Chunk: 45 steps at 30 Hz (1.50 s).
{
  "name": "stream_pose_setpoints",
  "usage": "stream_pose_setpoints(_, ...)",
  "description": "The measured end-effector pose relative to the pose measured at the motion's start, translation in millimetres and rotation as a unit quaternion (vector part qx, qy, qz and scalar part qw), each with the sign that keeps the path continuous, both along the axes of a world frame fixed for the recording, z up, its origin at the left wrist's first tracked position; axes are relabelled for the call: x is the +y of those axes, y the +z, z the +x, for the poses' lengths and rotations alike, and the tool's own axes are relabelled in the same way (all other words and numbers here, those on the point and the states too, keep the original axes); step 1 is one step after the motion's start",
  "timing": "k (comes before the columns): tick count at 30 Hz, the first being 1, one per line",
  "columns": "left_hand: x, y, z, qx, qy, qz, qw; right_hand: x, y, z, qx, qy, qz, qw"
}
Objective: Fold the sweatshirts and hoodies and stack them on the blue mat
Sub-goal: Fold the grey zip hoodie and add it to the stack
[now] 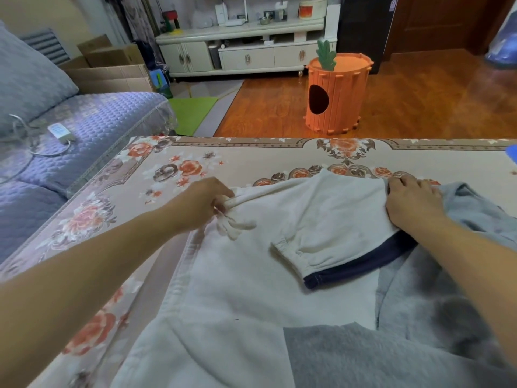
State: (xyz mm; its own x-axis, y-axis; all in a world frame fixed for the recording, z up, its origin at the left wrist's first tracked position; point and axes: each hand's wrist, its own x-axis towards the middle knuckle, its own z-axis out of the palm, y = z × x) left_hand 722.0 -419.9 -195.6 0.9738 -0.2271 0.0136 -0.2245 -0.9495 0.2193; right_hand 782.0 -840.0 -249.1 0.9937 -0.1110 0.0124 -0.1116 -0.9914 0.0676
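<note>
A white sweatshirt [251, 275] lies spread on the flowered table cover [212, 161], with one sleeve folded across its body; the sleeve's cuff [291, 250] points toward me and a dark navy band [361, 264] shows under it. My left hand [204, 203] pinches the sweatshirt's far left edge. My right hand [414, 203] presses flat on its far right corner. A grey sweatshirt [419, 303] lies under and to the right of the white one, reaching the near edge. A sliver of blue [512, 154] shows at the far right edge.
A purple quilted sofa [84, 130] with a white remote [60, 133] and cable stands at left. Beyond the table are a wooden floor, an orange carrot-shaped pet house [335, 96], a white cabinet [243, 51] and cardboard boxes [112, 68].
</note>
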Motion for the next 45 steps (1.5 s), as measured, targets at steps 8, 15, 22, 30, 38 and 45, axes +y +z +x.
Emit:
stream_pose_setpoints(8,0,0,42,0.013,-0.034,0.175,0.984,-5,11,-1,0.033,0.036,-0.048,0.998)
stream_pose_setpoints(15,0,-1,44,0.121,0.043,0.087,0.988,-35,56,40,0.184,0.114,-0.003,0.976)
stream_pose_setpoints(22,-5,-5,22,0.010,0.043,0.162,0.986,-55,87,2,0.133,0.110,0.030,0.985)
stream_pose_setpoints(30,6,15,-67,-0.210,-0.069,0.148,0.964,-74,125,-121,-0.079,0.259,-0.029,0.962)
stream_pose_setpoints(38,29,-35,-140,-0.131,-0.120,0.164,0.970,-99,52,-231,-0.065,0.321,-0.033,0.944)
stream_pose_setpoints(45,8,23,-137,0.144,-0.091,0.219,0.961,-106,58,-228,-0.085,0.301,-0.035,0.949)
